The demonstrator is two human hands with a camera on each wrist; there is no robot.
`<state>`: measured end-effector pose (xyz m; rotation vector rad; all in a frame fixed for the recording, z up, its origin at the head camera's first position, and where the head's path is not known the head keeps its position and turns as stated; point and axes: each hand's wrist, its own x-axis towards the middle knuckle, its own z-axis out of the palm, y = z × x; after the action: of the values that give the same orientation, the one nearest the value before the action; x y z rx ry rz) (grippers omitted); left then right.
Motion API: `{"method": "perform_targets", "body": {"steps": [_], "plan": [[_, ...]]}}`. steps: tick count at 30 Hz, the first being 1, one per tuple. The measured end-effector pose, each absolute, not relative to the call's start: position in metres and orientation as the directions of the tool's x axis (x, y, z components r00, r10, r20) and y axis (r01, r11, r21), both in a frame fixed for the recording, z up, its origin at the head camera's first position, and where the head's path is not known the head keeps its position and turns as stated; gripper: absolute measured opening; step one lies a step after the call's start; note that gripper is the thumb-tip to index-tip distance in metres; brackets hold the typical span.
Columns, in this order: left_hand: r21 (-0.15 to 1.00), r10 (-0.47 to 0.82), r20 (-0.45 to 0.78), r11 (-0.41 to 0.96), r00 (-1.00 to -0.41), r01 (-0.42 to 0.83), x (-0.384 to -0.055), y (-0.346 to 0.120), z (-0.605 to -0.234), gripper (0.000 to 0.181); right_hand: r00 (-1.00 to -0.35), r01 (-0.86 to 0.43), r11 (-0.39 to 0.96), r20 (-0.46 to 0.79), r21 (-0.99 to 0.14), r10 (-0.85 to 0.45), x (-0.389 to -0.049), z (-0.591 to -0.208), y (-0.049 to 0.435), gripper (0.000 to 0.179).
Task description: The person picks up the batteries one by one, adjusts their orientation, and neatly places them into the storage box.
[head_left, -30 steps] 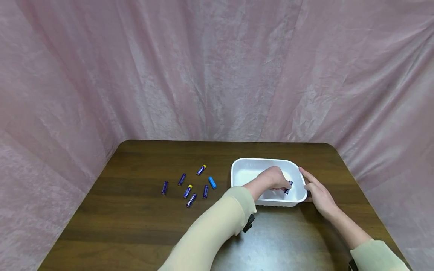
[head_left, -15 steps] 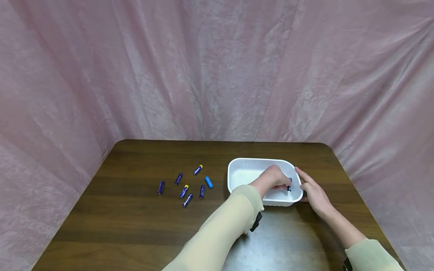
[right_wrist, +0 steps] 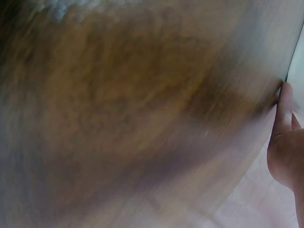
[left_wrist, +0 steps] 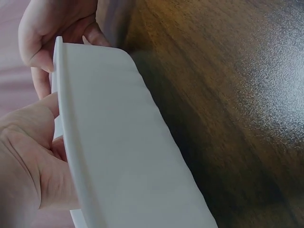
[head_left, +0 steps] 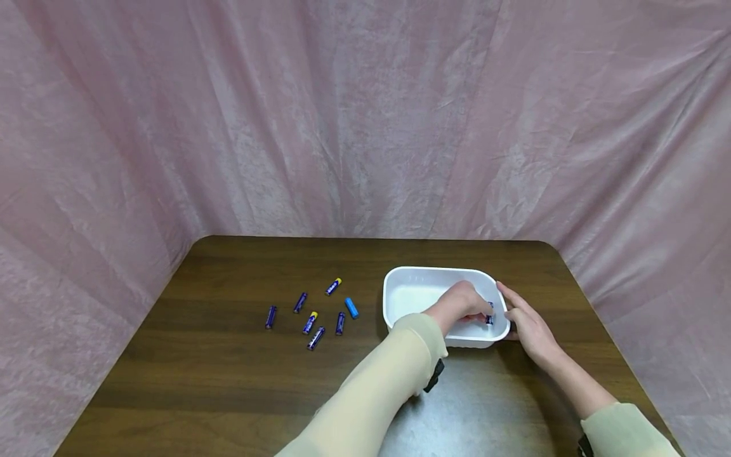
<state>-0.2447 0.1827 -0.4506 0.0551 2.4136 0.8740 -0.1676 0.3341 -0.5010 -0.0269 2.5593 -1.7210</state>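
A white plastic tray [head_left: 419, 293] stands on the right half of the table. My left hand [head_left: 459, 299] reaches down into it and pinches a dark blue battery [head_left: 490, 316] close to the tray's right end wall. The left wrist view shows the left hand [left_wrist: 28, 156] partly hidden behind the tray's side wall [left_wrist: 118, 133]. At the right end my right hand [head_left: 533, 327] grips the tray, thumb at the rim and fingers along the outside. That right hand [left_wrist: 61, 28] also appears beyond the tray's corner in the left wrist view.
Several loose batteries lie left of the tray on the brown wooden table [head_left: 200, 368], among them a light blue battery [head_left: 351, 308] and a yellow-ended battery [head_left: 334, 287]. A pink curtain [head_left: 342, 127] hangs behind the table's far edge.
The battery at my left fingertips has turned from slanted to nearly in line with the tray's end wall, and has shifted slightly toward it. My right hand keeps its hold on the tray.
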Motion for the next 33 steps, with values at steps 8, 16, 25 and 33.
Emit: {"method": "perform_targets", "body": {"steps": [8, 16, 25, 33], "plan": [[0.619, 0.233, -0.486, 0.772, -0.842, -0.143, -0.244, 0.184, -0.456, 0.030, -0.998, 0.035, 0.381, -0.052, -0.924, -0.036, -0.168, -0.501, 0.333, 0.062], [0.633, 0.234, -0.489, 0.758, -0.840, -0.157, -0.247, 0.184, -0.456, 0.029, -0.998, 0.023, 0.374, -0.041, -0.927, -0.040, -0.166, -0.499, 0.332, 0.061], [0.665, 0.246, -0.523, 0.716, -0.816, -0.211, -0.249, 0.178, -0.455, 0.028, -0.999, 0.013, 0.379, -0.029, -0.925, -0.036, -0.167, -0.500, 0.332, 0.062], [0.690, 0.259, -0.544, 0.680, -0.798, -0.249, -0.252, 0.169, -0.449, 0.030, -0.999, 0.018, 0.375, -0.035, -0.927, -0.040, -0.167, -0.501, 0.332, 0.062]]}}
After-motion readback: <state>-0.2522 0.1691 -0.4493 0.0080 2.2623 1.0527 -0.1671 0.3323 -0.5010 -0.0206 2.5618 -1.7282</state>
